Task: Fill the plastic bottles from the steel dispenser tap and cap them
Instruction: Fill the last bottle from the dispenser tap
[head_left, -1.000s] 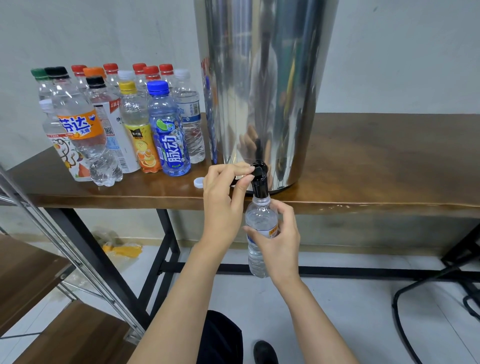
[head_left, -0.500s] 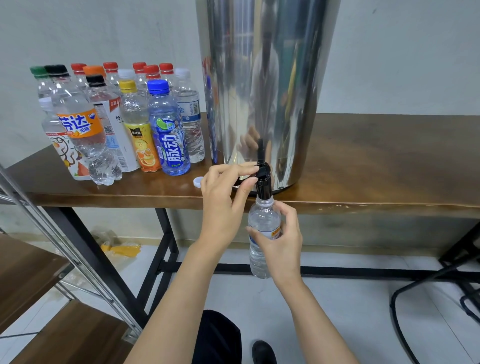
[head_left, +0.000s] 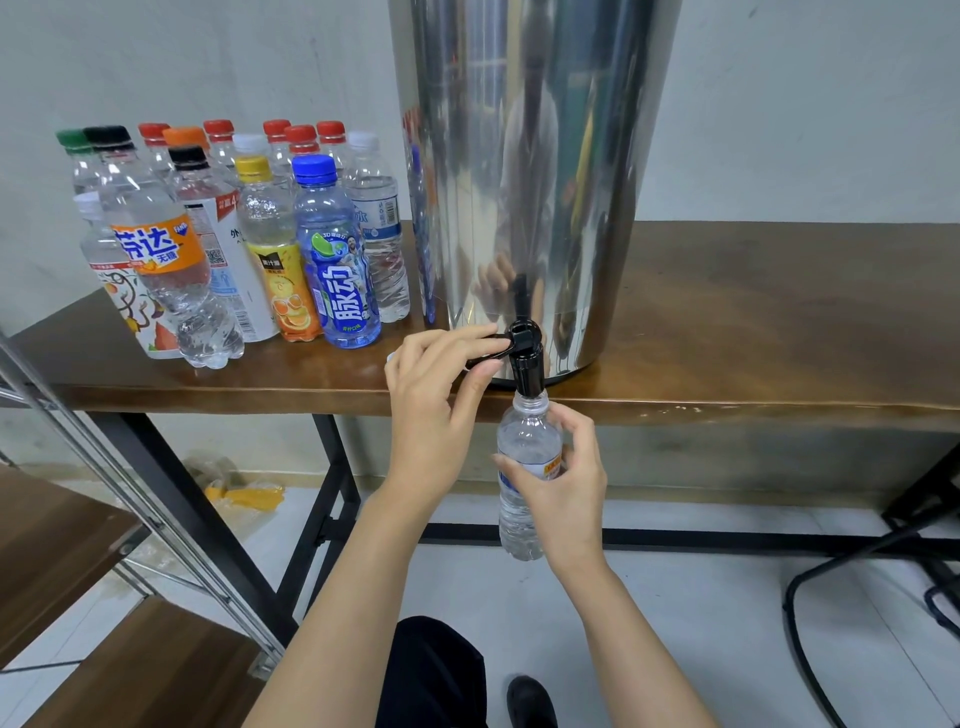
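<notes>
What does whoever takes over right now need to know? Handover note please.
Left hand: fingers pinching the black tap lever on the steel dispenser.
Right hand: gripping the uncapped clear bottle, mouth right under the tap spout, below the table edge.
Done: a cluster of capped bottles stands on the table left of the dispenser.
Fill level in the held bottle is hard to read.
Left: finish filling, shut the tap, cap this bottle. A small white cap lies on the table behind the left hand.
</notes>
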